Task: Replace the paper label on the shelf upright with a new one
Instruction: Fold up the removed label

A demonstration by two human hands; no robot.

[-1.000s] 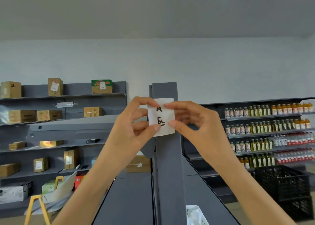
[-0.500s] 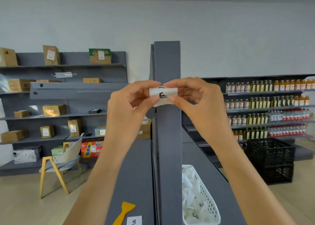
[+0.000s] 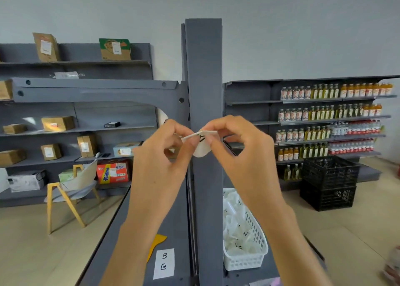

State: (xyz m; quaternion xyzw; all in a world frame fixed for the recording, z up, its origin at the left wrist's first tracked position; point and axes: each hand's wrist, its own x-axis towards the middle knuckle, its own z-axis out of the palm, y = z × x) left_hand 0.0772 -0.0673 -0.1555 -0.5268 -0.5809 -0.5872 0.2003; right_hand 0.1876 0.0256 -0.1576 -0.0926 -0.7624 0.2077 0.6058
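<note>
The shelf upright (image 3: 203, 73) stands bare above both hands, its face free to reach. On the shelf top's left side, a paper label (image 3: 163, 263) and yellow scraper (image 3: 157, 245) lie near the front edge; a white basket (image 3: 245, 240) fills the right side.

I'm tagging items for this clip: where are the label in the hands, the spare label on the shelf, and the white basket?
Held label (image 3: 202, 150): head view, lower curled flap.
Spare label (image 3: 163, 263): head view, sheet centre.
White basket (image 3: 255, 231): head view, right wall.
</note>
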